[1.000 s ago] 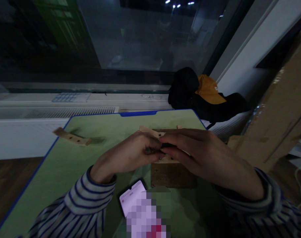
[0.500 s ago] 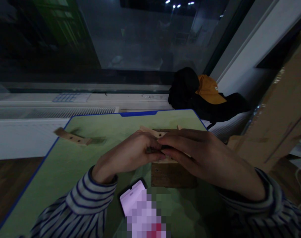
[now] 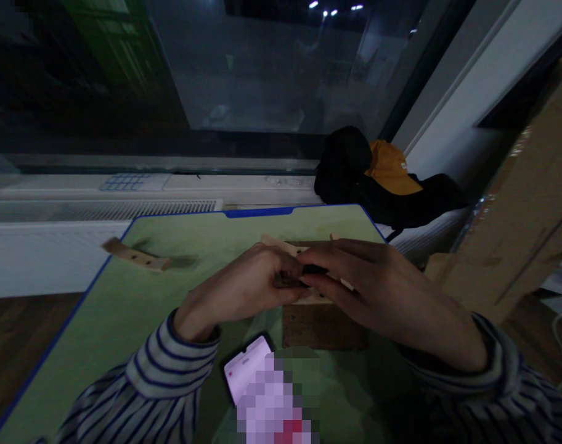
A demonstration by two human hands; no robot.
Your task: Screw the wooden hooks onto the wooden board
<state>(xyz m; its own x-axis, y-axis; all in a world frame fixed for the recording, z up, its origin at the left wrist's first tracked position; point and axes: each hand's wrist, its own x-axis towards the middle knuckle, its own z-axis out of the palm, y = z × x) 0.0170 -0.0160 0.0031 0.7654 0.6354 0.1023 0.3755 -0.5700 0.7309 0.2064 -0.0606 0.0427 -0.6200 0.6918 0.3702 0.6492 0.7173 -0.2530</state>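
Observation:
In the head view, both my hands meet over pale wooden pieces with holes on a dark wooden board (image 3: 325,327). My left hand (image 3: 256,277) is closed, its curled fingers and thumb around the near end of a pale wooden piece (image 3: 288,246); exactly how it grips is partly hidden. Opposite it, my right hand (image 3: 368,271) pinches a small dark object (image 3: 314,269) between thumb and fingers, too dim to name. Another curved wooden piece with two holes (image 3: 140,258) lies apart on the left of the table.
A lit phone (image 3: 251,367) lies on the green, blue-edged table (image 3: 207,240) near me. Behind the table are a radiator (image 3: 170,209) and a window. Black cloth and an orange cap (image 3: 394,166) rest at the sill. A large cardboard box (image 3: 525,185) stands to the right.
My right fingers have shifted and parted slightly, so more of the small dark object shows between them. My left hand stays almost in place.

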